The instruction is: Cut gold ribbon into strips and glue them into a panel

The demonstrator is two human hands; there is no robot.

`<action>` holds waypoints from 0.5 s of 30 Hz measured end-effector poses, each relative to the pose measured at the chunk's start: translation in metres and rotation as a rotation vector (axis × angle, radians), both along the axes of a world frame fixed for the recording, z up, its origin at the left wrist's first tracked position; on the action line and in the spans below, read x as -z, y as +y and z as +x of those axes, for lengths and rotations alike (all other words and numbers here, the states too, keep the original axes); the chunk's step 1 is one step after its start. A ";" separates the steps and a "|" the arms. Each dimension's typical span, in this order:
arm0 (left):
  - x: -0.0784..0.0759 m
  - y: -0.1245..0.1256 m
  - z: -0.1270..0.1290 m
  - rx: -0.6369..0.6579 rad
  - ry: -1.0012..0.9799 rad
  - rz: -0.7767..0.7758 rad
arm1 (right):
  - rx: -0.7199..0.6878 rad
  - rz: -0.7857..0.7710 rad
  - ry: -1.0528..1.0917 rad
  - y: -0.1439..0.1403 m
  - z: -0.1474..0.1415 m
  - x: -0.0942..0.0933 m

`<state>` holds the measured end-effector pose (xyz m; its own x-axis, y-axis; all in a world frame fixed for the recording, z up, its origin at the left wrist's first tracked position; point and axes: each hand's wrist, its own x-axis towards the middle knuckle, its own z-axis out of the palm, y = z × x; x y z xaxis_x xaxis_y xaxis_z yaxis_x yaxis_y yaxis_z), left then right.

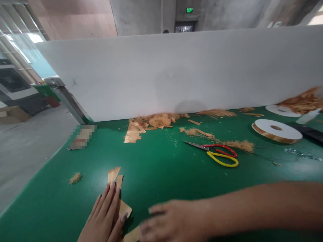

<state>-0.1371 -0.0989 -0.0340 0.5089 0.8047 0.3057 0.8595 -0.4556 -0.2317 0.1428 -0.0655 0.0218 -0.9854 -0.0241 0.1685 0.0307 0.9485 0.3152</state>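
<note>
My left hand [104, 215] lies flat with its fingers stretched out, pressing on short pieces of tan ribbon [114, 173] on the green tabletop. More of the ribbon sticks out beside its thumb. My right hand [164, 222] is blurred by motion at the bottom of the view. Its fingertips are at the end of another tan ribbon piece [132, 234]; whether they grip it I cannot tell. Scissors [214, 153] with one red and one yellow handle lie on the table beyond my right hand, blades pointing left.
Cut ribbon pieces [132, 132] and frayed fibre [161, 120] lie along a white partition [151, 74]. A ribbon spool [277, 129] is at the right, near a thin chain [301, 154]. A small fibre tuft [75, 178] lies left. The table's edge [37, 171] runs along the left.
</note>
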 end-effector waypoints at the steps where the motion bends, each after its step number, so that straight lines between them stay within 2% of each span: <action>1: -0.001 0.000 0.001 0.016 0.012 -0.028 | -0.053 -0.017 -0.014 -0.005 0.008 0.009; 2: -0.003 -0.001 0.002 0.029 0.025 -0.056 | 0.000 -0.061 -0.041 0.001 0.017 0.015; 3: -0.005 -0.001 0.004 0.032 0.035 -0.074 | 0.113 -0.122 -0.038 0.018 0.027 0.018; 5: -0.010 -0.001 0.009 0.035 0.037 -0.082 | 0.477 -0.213 0.020 0.075 0.045 0.011; 6: -0.012 -0.002 0.012 0.040 0.033 -0.081 | 0.694 -0.228 0.070 0.108 0.054 0.002; 7: -0.014 -0.002 0.015 0.051 0.030 -0.084 | 0.806 -0.211 0.123 0.140 0.063 -0.010; 9: -0.017 -0.003 0.021 0.101 0.025 -0.107 | 0.940 -0.174 0.218 0.189 0.079 -0.037; 10: -0.019 -0.003 0.024 0.137 0.025 -0.130 | 1.006 -0.158 0.267 0.203 0.087 -0.050; 12: -0.022 -0.003 0.032 0.214 0.017 -0.186 | 1.116 -0.151 0.333 0.211 0.100 -0.067; 15: -0.026 0.005 0.054 0.315 -0.005 -0.293 | 1.199 -0.207 0.339 0.187 0.116 -0.068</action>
